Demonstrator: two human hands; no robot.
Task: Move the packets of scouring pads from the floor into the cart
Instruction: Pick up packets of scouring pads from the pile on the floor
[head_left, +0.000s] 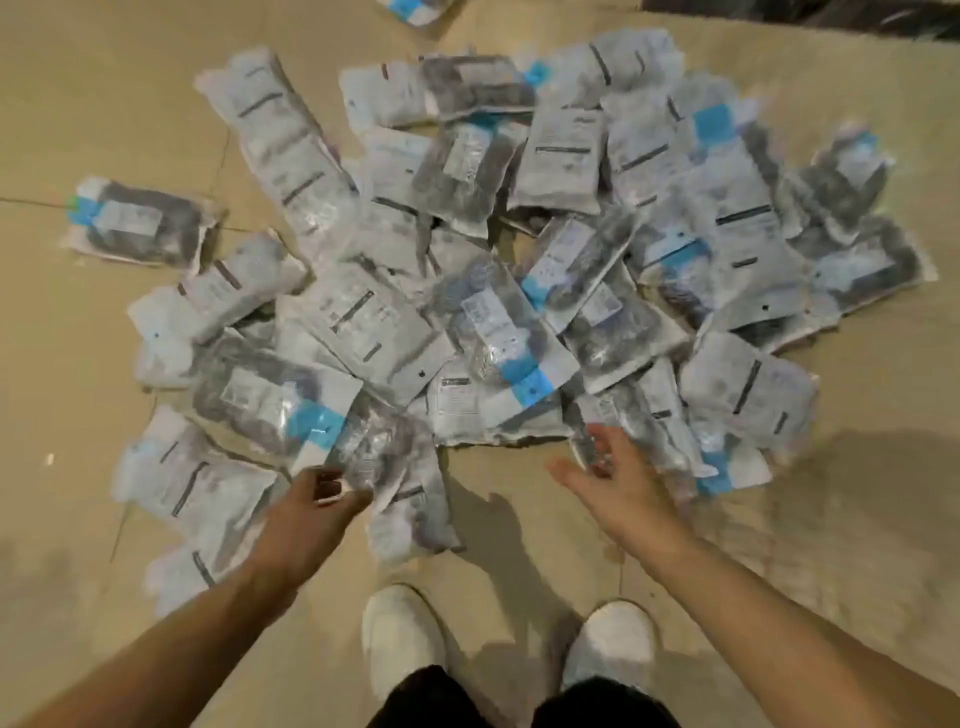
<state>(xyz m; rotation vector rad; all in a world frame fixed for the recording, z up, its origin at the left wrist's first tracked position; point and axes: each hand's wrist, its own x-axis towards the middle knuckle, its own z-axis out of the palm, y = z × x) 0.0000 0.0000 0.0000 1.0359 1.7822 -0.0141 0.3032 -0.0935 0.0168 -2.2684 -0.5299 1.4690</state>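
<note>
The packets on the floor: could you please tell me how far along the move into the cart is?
Nothing shows as done: no cart is in view. In hand: the left hand grips one packet at the near edge of the pile, and the right hand reaches open toward another. Left: nearly everything, including a stray packet on the tiled floor.

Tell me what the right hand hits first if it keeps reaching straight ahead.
Probably the clear packet at the pile's near edge: the right hand is open with fingertips right at it, though contact is unclear.

Single head view, looking steeply down at floor (519, 519) ahead of feet, close range.
</note>
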